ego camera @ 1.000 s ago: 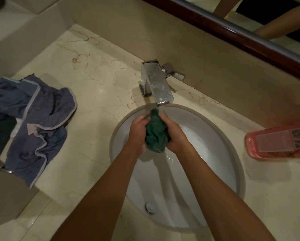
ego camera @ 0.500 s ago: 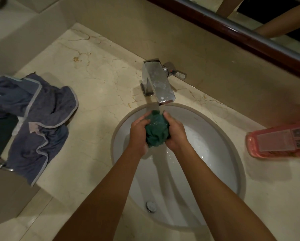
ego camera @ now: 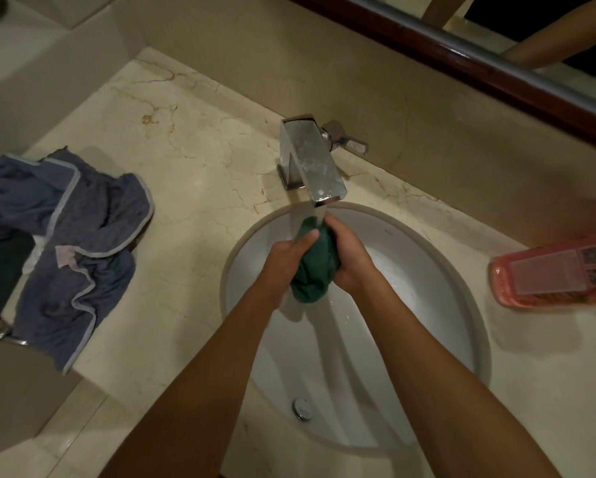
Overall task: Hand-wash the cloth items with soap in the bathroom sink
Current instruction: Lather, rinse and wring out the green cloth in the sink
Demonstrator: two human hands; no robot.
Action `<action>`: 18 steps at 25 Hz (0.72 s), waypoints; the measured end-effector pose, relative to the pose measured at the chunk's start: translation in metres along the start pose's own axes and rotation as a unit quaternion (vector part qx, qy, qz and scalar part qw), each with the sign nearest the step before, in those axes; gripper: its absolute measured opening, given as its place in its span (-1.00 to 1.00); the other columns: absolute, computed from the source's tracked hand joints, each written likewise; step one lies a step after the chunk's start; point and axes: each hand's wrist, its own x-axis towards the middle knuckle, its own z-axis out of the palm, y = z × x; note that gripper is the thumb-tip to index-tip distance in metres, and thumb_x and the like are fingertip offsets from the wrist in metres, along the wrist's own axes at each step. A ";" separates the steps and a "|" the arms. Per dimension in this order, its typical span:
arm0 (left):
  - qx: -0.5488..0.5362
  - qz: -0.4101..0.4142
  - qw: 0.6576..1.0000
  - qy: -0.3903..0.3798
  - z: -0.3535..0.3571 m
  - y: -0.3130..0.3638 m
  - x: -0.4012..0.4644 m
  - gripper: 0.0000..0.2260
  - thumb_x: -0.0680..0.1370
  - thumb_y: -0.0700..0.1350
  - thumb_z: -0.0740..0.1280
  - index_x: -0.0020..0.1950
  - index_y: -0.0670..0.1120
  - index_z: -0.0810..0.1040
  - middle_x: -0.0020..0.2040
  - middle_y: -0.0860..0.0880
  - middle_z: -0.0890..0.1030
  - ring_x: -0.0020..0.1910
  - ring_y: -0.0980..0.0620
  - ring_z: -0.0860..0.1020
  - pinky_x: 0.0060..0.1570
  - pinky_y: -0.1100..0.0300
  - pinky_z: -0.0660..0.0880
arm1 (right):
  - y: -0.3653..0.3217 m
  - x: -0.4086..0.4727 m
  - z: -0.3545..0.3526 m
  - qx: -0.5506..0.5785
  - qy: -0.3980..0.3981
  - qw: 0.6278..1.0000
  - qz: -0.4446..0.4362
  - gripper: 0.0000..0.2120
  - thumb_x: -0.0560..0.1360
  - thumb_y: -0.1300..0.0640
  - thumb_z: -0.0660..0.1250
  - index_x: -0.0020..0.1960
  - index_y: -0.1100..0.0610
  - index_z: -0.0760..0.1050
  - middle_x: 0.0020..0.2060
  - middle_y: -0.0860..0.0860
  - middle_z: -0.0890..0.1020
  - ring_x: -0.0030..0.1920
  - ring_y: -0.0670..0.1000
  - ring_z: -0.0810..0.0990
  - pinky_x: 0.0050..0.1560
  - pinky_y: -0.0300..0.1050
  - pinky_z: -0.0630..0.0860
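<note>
Green cloth point(ego camera: 315, 267); blue-grey garment point(ego camera: 83, 243); pink bottle point(ego camera: 555, 270); white sink point(ego camera: 427, 305).

1. A single head-worn view looks forward and steeply down from above the white oval sink basin point(ego camera: 427, 305).
2. It sits close, at arm's length, facing the square chrome faucet point(ego camera: 310, 160) and beige marble tabletop point(ego camera: 193, 139).

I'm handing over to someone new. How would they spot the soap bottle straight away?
Start at the white sink set in the marble counter. Look along the counter to its right, at the frame's edge, past the tap. The soap bottle lies there on its side: clear pink plastic with a pale label, the only pink thing, unlike the blue cloths left of the sink.
</note>
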 end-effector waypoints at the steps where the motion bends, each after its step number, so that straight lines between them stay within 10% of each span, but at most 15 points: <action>1: -0.006 0.013 1.000 0.024 -0.001 0.001 0.003 -0.59 0.59 0.19 0.33 0.15 -0.13 0.67 0.05 -0.17 0.72 0.09 -0.16 0.68 0.23 -0.13 0.58 | 0.001 0.000 -0.002 0.000 -0.007 1.000 0.005 -0.74 0.59 -0.02 0.33 0.04 0.17 0.62 -0.14 0.13 0.72 -0.09 0.11 0.69 -0.02 0.01 0.63; 10: 0.064 0.091 0.988 0.111 -0.006 0.005 0.004 -0.68 0.72 -0.04 0.17 -0.14 -0.09 0.59 -0.23 -0.03 0.62 -0.24 0.06 0.58 -0.26 0.26 0.52 | 0.011 0.003 -0.006 0.013 0.101 0.995 -0.024 -0.76 0.55 0.04 0.43 0.01 0.24 0.64 -0.10 0.17 0.74 -0.07 0.14 0.73 -0.09 -0.01 0.67; 18: 0.108 0.003 0.991 -0.077 -0.008 0.003 0.004 -0.51 0.48 0.25 0.43 0.01 -0.20 0.69 -0.13 -0.16 0.73 -0.11 -0.16 0.69 0.01 0.05 0.59 | -0.005 0.005 -0.003 0.000 0.016 0.999 -0.029 -0.67 0.63 0.04 0.29 0.28 0.22 0.58 0.02 0.17 0.64 -0.06 0.05 0.62 -0.06 -0.06 0.59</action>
